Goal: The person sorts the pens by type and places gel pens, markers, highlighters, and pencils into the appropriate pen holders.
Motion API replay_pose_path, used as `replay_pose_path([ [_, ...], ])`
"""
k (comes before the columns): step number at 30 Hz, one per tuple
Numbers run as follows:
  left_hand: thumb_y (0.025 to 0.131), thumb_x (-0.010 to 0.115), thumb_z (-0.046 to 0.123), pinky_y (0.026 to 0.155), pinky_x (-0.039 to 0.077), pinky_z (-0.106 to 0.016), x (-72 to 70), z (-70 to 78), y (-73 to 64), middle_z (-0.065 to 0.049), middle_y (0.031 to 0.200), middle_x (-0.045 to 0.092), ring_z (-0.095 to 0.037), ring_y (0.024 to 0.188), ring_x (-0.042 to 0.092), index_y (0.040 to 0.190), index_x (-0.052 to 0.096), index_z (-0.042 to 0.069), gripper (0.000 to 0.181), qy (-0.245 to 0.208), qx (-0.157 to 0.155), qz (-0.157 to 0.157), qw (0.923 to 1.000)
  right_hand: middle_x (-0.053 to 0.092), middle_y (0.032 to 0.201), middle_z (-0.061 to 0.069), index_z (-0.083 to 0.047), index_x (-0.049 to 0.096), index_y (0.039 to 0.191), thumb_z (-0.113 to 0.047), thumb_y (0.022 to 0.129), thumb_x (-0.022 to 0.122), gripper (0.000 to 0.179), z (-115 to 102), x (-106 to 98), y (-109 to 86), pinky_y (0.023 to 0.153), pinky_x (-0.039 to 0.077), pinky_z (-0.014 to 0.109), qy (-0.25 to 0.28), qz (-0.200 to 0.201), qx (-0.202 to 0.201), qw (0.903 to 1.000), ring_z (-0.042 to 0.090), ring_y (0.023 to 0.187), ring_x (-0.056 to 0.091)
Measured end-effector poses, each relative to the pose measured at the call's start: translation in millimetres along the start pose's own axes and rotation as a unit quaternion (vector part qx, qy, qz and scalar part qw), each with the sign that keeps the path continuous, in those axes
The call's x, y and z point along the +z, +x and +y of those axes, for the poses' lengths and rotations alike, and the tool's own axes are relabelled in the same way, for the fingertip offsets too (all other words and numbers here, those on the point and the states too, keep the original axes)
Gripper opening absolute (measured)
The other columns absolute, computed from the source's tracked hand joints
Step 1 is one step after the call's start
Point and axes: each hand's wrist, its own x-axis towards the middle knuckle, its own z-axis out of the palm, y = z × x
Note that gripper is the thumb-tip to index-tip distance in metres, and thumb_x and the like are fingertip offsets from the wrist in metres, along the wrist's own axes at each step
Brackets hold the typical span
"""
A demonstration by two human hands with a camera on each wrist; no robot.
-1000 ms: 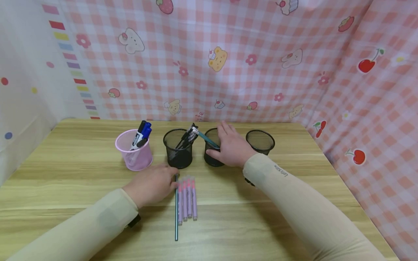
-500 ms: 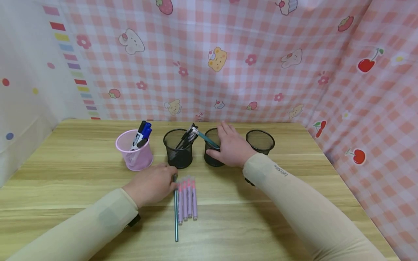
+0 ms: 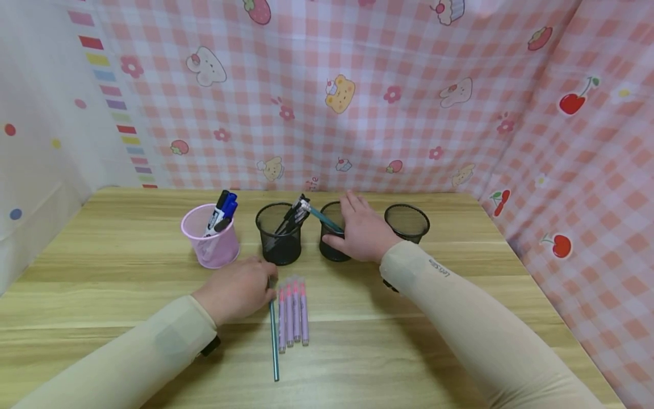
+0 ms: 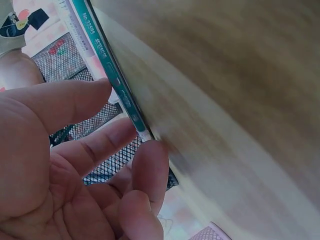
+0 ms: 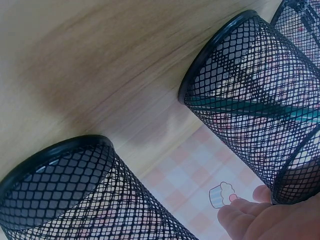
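In the head view my left hand (image 3: 237, 287) pinches one end of a teal pencil (image 3: 273, 341). The pencil slants over the table, and its other end points toward me. The left wrist view shows printed lettering on the pencil (image 4: 100, 47), with thumb and fingertips at its pale end. Beside it lie several lilac pens (image 3: 293, 318) with pink tops, side by side. My right hand (image 3: 365, 227) rests against a black mesh cup (image 3: 332, 250), fingers extended along its far side and thumb at the front. A second teal pencil (image 3: 327, 218) leans inside that cup, eraser end up.
A pink mesh cup (image 3: 217, 253) holds several markers (image 3: 219, 213). Next to it, a black mesh cup (image 3: 281, 247) holds several dark pens (image 3: 292, 218). Another black mesh cup (image 3: 409, 234) stands behind my right wrist. Checked cloth (image 3: 388, 125) hangs along the table's back edge.
The pencil's far end has shifted left under my left fingers, away from the lilac pens, so the pencil lies more slanted. My right hand has stayed on its cup.
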Motion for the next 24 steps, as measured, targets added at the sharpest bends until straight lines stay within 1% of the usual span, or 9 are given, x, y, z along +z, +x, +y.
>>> replay_pose_path([
  [2, 0.097, 0.074, 0.031, 0.089, 0.060, -0.048, -0.2, 0.3, 0.4, -0.008, 0.109, 0.072, -0.023, 0.098, 0.066, 0.119, 0.073, 0.012, 0.029, 0.003, 0.000, -0.005, 1.0000, 0.006, 0.177, 0.019, -0.001, 0.013, 0.168, -0.067, 0.099, 0.057, 0.104, -0.1, -0.1, -0.1, 0.133, 0.021, 0.053, 0.002, -0.001, 0.000, 1.0000, 0.038, 0.165, 0.010],
  [6, 0.097, 0.075, 0.031, 0.083, 0.060, -0.045, -0.6, 1.0, 2.1, -0.007, 0.104, 0.070, -0.021, 0.090, 0.064, 0.114, 0.073, 0.013, 0.025, -0.001, -0.010, -0.017, 0.9998, 0.006, 0.177, 0.019, -0.001, 0.013, 0.168, -0.067, 0.100, 0.057, 0.104, -0.2, -0.3, -0.1, 0.133, 0.021, 0.053, 0.004, -0.001, 0.000, 1.0000, 0.038, 0.165, 0.009],
  [11, 0.096, 0.076, 0.030, 0.079, 0.059, -0.042, -2.0, 2.1, 3.3, -0.005, 0.100, 0.069, -0.019, 0.085, 0.061, 0.109, 0.073, 0.013, 0.023, -0.004, -0.021, -0.026, 0.9994, 0.007, 0.177, 0.019, -0.001, 0.014, 0.168, -0.067, 0.100, 0.057, 0.104, 0.1, 0.4, 0.6, 0.133, 0.020, 0.052, 0.002, 0.000, 0.000, 1.0000, 0.038, 0.165, 0.010],
  [17, 0.095, 0.077, 0.024, 0.075, 0.058, -0.039, -1.8, 1.3, 1.7, -0.005, 0.096, 0.069, -0.019, 0.083, 0.061, 0.106, 0.071, 0.013, 0.018, -0.008, -0.023, -0.023, 0.9994, 0.007, 0.177, 0.020, 0.000, 0.015, 0.167, -0.067, 0.100, 0.056, 0.104, -0.4, 0.7, 0.3, 0.133, 0.020, 0.051, -0.001, 0.003, -0.002, 1.0000, 0.038, 0.164, 0.011],
  [19, 0.094, 0.078, 0.022, 0.077, 0.060, -0.041, -1.8, 0.6, 1.0, -0.006, 0.097, 0.071, -0.020, 0.086, 0.064, 0.110, 0.070, 0.011, 0.021, -0.008, -0.021, -0.018, 0.9996, 0.008, 0.177, 0.020, 0.000, 0.015, 0.167, -0.067, 0.100, 0.056, 0.104, -0.3, 0.6, 0.3, 0.133, 0.020, 0.051, -0.002, 0.003, -0.002, 1.0000, 0.038, 0.164, 0.011],
  [24, 0.094, 0.076, 0.020, 0.083, 0.063, -0.047, -2.0, -0.2, 0.5, -0.014, 0.110, 0.075, -0.027, 0.095, 0.072, 0.128, 0.065, 0.006, 0.038, -0.014, -0.027, -0.017, 0.9994, 0.008, 0.177, 0.020, 0.000, 0.015, 0.167, -0.067, 0.100, 0.055, 0.103, 0.5, 1.2, 1.1, 0.133, 0.020, 0.051, -0.002, 0.004, -0.002, 1.0000, 0.038, 0.164, 0.011],
])
